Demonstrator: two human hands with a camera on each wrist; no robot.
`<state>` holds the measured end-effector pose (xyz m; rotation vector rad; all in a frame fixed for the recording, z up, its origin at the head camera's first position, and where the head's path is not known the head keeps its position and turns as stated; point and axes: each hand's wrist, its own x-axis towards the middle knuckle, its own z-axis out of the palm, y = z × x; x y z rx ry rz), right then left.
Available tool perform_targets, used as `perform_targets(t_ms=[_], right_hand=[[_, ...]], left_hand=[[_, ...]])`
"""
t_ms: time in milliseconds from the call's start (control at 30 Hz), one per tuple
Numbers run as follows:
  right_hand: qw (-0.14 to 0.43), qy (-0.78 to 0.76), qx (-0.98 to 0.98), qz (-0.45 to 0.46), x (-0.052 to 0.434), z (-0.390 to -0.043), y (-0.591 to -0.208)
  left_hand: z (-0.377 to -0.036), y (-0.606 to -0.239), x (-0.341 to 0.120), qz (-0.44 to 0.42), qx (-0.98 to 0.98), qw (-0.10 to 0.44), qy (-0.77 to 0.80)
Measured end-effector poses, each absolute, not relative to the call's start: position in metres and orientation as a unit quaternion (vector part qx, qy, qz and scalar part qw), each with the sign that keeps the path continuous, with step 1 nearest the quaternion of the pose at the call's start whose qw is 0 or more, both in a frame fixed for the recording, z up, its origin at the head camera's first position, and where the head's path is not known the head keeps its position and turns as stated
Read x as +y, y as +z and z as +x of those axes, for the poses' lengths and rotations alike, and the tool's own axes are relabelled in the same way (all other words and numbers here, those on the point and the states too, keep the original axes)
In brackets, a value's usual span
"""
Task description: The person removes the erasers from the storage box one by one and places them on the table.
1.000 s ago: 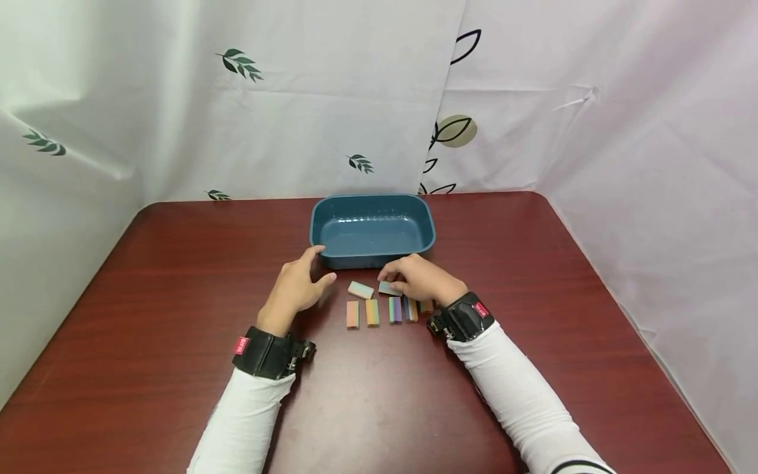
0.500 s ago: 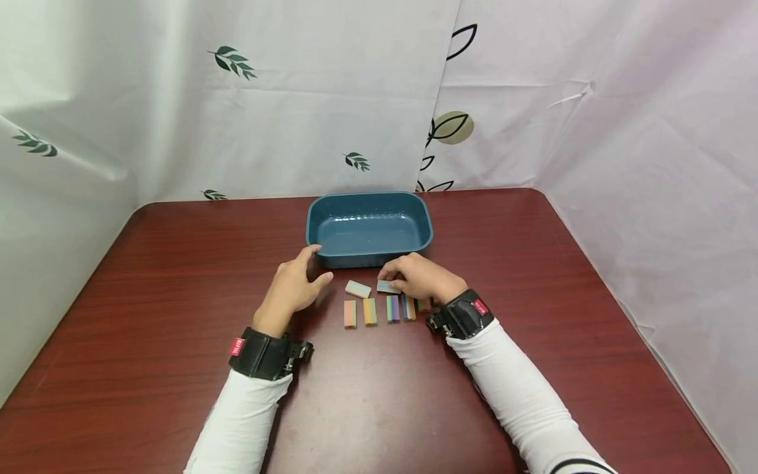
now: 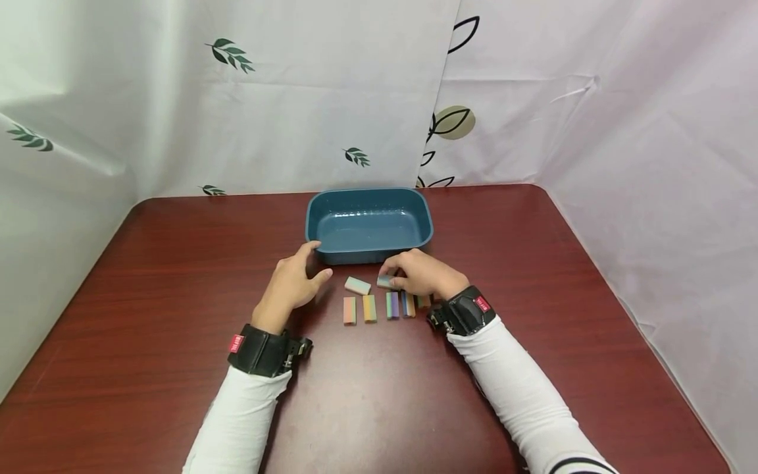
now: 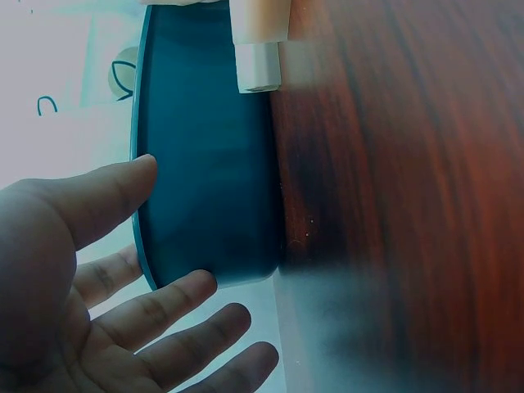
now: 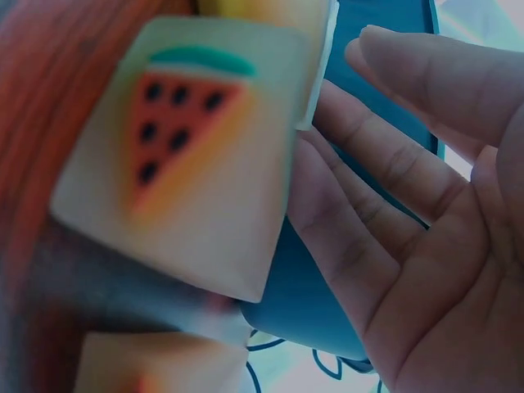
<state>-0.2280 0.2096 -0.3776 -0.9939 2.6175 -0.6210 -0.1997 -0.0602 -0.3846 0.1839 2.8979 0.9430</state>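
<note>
My right hand (image 3: 422,273) reaches in at the near side of the blue tray (image 3: 367,256) and pinches a pale blue eraser (image 3: 383,282) between thumb and fingers. My left hand (image 3: 291,284) has its fingers spread by the tray's near left corner and holds nothing. Beside the pinched piece lies another pale eraser (image 3: 358,285). Several striped ones form a row closer to me, among them a pink-and-green eraser (image 3: 349,311) and a yellow eraser (image 3: 370,308). The right wrist view shows a watermelon print on the end of one eraser (image 5: 184,164). My right hand partly hides the rightmost piece.
Dark red wooden table (image 3: 355,408) lies under everything. The tray stands near its back edge, and a white curtain (image 3: 284,118) with leaf prints hangs behind. Both wrists carry black camera straps, such as the left strap (image 3: 260,350).
The head view has shifted slightly. Both hands keep nearly the same place, with the right fingers still on the pale blue eraser.
</note>
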Motion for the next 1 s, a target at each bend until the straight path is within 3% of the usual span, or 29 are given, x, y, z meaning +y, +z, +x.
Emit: perform_targets(t_ms=[533, 1000], right_hand=[[0.091, -0.225, 0.897, -0.369, 0.210, -0.221, -0.369], [0.000, -0.282, 0.890, -0.359, 0.209, -0.222, -0.351]], left_hand=[[-0.194, -0.382, -0.061, 0.067, 0.947, 0.038, 0.311], [-0.193, -0.383, -0.062, 0.069, 0.946, 0.038, 0.314]])
